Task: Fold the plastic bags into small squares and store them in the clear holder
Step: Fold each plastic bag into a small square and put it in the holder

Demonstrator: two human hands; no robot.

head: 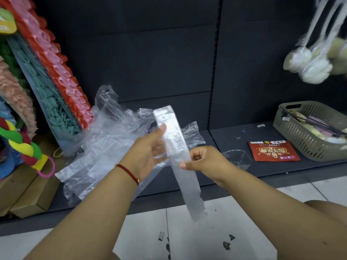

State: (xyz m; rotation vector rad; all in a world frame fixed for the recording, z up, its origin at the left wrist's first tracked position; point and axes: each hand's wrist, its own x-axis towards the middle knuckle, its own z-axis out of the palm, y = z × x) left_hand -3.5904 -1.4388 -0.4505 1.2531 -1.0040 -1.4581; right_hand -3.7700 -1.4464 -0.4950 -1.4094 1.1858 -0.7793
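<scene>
A clear plastic bag folded into a long narrow strip (176, 147) hangs upright in front of the dark shelf. My left hand (148, 152) holds its upper part, thumb on the front and fingers behind. My right hand (201, 159) pinches the strip at its middle, and the lower end dangles free toward the floor. A heap of loose clear plastic bags (105, 139) lies on the shelf behind my left hand. The clear holder (238, 158) sits on the shelf just right of my right hand.
A red printed packet (272, 151) lies on the shelf beside a grey slatted basket (308, 143) holding small items. Colourful mats (54, 79) lean at the left above cardboard boxes (32, 196). White sponges (315, 61) hang at the upper right. Tiled floor (187, 231) lies below.
</scene>
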